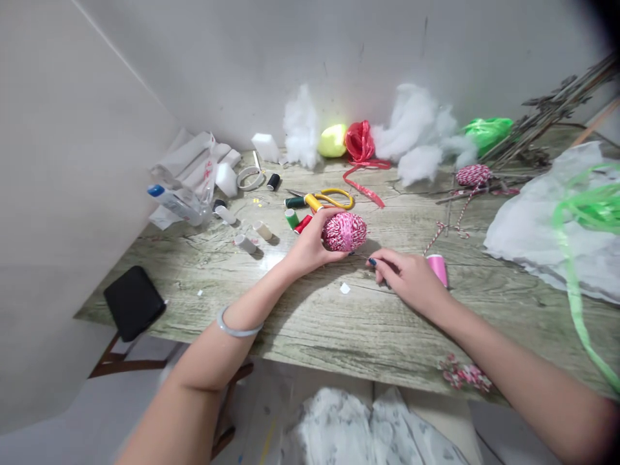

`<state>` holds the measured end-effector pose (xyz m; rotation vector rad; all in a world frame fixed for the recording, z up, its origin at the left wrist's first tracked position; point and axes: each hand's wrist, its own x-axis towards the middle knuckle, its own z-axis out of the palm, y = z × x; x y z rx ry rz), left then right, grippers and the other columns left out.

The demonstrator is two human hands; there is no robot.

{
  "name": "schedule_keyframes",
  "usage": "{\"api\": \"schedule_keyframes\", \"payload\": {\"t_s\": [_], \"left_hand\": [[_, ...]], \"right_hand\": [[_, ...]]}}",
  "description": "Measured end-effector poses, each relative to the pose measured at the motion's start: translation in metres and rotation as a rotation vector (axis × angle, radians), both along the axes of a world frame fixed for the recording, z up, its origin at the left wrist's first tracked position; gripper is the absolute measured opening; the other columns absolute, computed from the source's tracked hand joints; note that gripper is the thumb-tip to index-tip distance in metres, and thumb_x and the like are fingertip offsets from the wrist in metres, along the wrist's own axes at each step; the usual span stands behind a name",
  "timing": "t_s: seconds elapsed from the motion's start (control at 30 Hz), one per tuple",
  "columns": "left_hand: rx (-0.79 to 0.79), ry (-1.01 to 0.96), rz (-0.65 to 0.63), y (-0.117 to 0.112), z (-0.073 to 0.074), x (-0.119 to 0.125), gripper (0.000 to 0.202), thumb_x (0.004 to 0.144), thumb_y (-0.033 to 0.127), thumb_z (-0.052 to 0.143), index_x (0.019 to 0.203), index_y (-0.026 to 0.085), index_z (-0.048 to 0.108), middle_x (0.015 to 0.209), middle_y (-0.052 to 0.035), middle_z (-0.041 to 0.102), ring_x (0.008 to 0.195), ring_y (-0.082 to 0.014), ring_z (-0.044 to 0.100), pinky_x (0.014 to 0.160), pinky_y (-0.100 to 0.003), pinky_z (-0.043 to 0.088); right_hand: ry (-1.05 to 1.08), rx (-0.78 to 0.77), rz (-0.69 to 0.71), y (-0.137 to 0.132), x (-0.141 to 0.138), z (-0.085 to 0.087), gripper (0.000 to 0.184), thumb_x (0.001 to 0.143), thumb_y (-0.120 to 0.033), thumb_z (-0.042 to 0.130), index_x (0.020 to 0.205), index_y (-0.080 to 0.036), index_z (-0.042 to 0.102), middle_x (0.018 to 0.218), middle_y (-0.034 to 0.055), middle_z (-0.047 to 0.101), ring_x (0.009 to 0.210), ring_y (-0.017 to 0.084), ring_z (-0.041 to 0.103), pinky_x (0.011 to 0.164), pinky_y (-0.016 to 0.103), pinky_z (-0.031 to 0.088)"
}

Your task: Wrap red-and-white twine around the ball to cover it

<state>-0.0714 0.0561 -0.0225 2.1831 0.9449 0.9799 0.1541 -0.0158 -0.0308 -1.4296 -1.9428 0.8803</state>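
Note:
My left hand (312, 248) is wrapped round an oval bundle of red-and-white twine (357, 234), held just above the wooden table. A pink band crosses the middle of the bundle. To its right, my right hand (407, 276) pinches a thin thread (361, 256) that runs toward the underside of the bundle; whether a needle is on it I cannot make out. Just behind my right hand lies a pink thread spool (438, 270). Beside my left fingers are a yellow spool (313, 202), a green spool (291, 218) and a red spool (303, 224).
Yellow-handled scissors (336, 197) lie behind the bundle. Along the wall are white stuffing (411, 126), red ribbon (360, 142) and dry twigs (557, 123). A second twine bundle (473, 174) sits at right. A black case (134, 302) rests at the left table edge.

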Motion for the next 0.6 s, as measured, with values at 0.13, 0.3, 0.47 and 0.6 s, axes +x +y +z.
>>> {"api": "schedule_keyframes", "payload": {"t_s": [0.13, 0.3, 0.47, 0.6], "left_hand": [[-0.048, -0.01, -0.019, -0.0017, 0.0003, 0.0011, 0.071, 0.069, 0.022, 0.079, 0.131, 0.023, 0.045, 0.134, -0.0112, 0.053, 0.126, -0.0279, 0.052, 0.105, -0.041, 0.044], [-0.18, -0.145, 0.02, -0.002, -0.0003, 0.0039, 0.072, 0.065, 0.031, 0.082, 0.128, 0.021, 0.047, 0.133, -0.0115, 0.053, 0.125, -0.0282, 0.052, 0.107, -0.041, 0.041], [-0.787, -0.524, 0.043, 0.0006, 0.0, 0.007, 0.06, 0.067, 0.055, 0.077, 0.11, 0.017, 0.059, 0.101, -0.0078, 0.066, 0.081, -0.0172, 0.062, 0.068, -0.027, 0.049], [-0.989, -0.639, 0.01, -0.0001, 0.0028, 0.0074, 0.057, 0.062, 0.059, 0.078, 0.095, 0.015, 0.062, 0.085, -0.0052, 0.067, 0.07, -0.0128, 0.06, 0.058, -0.021, 0.046]], "right_hand": [[-0.015, 0.0, -0.006, 0.0009, -0.0007, -0.0008, 0.018, 0.094, -0.028, 0.048, 0.091, -0.023, 0.065, 0.065, -0.004, 0.067, 0.06, 0.013, 0.059, 0.064, 0.025, 0.039], [-0.008, 0.011, -0.005, 0.0011, -0.0008, -0.0005, 0.016, 0.094, -0.027, 0.048, 0.091, -0.022, 0.064, 0.064, -0.004, 0.067, 0.06, 0.013, 0.06, 0.065, 0.025, 0.04], [0.064, 0.054, 0.012, -0.0014, 0.0008, 0.0027, 0.021, 0.096, -0.027, 0.044, 0.093, -0.021, 0.064, 0.063, -0.0036, 0.064, 0.056, 0.012, 0.058, 0.062, 0.024, 0.04], [0.064, 0.085, 0.006, -0.0036, 0.001, 0.0053, 0.022, 0.097, -0.028, 0.044, 0.095, -0.021, 0.064, 0.063, -0.0035, 0.063, 0.054, 0.012, 0.058, 0.06, 0.024, 0.039]]}}
